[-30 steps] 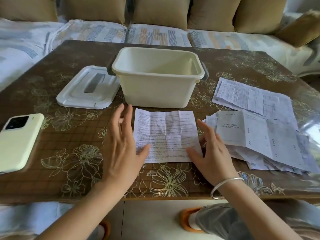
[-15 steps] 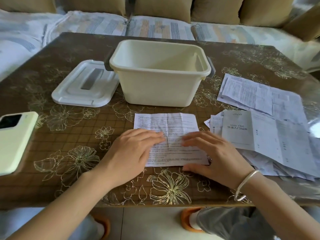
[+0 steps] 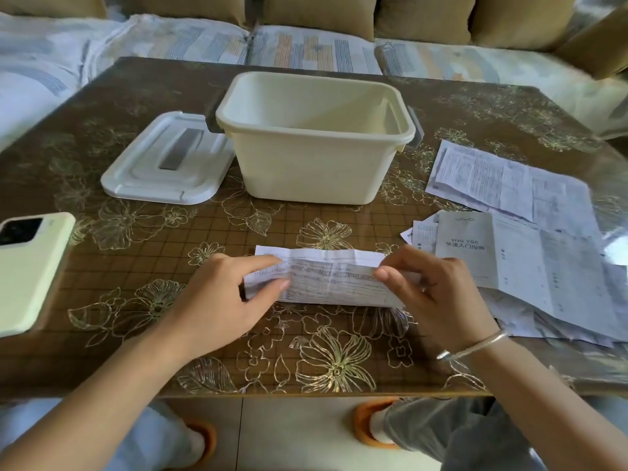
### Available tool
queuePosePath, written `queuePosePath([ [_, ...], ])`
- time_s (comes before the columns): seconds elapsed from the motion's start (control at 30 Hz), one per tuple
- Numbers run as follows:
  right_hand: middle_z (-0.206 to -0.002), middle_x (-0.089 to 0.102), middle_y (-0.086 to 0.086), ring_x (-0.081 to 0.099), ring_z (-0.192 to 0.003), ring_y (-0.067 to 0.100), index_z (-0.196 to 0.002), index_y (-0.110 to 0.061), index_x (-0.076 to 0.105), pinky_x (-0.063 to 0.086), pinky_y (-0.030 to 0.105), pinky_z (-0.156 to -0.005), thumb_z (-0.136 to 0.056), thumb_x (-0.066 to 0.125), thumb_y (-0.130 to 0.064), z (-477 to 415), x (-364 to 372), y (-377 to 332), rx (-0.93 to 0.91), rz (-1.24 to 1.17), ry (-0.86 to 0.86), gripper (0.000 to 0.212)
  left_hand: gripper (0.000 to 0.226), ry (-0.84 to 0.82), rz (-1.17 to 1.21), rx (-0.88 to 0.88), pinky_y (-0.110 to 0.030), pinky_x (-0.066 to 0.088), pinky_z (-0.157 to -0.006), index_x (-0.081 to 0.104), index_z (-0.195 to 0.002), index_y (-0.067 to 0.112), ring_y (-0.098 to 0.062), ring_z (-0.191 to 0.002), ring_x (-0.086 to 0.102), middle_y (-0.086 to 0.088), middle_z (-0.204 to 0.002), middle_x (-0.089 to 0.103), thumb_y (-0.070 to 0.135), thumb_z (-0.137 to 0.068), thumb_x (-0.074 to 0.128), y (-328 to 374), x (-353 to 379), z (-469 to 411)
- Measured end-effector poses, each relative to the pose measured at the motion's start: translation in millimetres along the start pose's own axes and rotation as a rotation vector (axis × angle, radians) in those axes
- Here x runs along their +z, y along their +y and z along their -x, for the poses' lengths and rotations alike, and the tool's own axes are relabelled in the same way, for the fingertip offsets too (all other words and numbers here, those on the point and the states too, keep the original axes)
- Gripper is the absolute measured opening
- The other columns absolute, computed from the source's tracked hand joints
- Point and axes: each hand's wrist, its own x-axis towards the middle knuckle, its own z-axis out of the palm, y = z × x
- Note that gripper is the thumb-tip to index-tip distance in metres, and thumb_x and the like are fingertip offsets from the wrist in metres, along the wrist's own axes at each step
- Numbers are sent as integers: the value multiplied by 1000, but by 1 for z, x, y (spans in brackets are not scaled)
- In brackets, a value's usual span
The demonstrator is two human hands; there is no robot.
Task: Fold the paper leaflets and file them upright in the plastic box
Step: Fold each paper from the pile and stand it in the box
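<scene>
**Leaflet doubled over since half a second ago**

Flat under both palms half a second ago, the leaflet's near half has now been turned up and over toward its far edge, leaving a long narrow strip on the table just near of the plastic box. The left hand pinches the strip's left end between thumb and forefinger. The right hand pinches the right end with fingers curled, probably so the edges line up before creasing.

The box stands open, its lid laid flat to its left, ready to take papers from above. No papers show inside it. Unfolded, the pile of leaflets waits on the right, close to the right hand. A phone lies at the near left, well apart.
</scene>
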Motion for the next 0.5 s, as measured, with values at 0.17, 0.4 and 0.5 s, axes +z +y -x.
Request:
queuePosePath([
  [0.17,-72,64,-9,55,-54,5,-112,-30,51,47,16,-49,-74,62,-59,1,6,-2,237,-41,-55,49,31,88,25,-197,-22,58,-63,66,-116,19,-1,-79,69,13,-102,71,27,-86,69,3,11,2],
  [0.4,-94,66,-8,59,-75,8,-118,-25,46,52,25,-66,-77,75,-36,-5,18,0,299,146,-73,51,81,198,-131,-206,-19,48,-77,40,-144,20,-12,-102,61,5,-125,62,18,-75,81,3,25,-2],
  [0.5,-108,60,-8,58,-82,14,-125,-30,46,51,31,-68,-80,70,-41,-8,19,-5,272,305,-129,52,80,175,-223,-140,-21,40,-92,41,-145,18,-17,-121,54,1,-139,52,17,-76,80,6,26,-3],
])
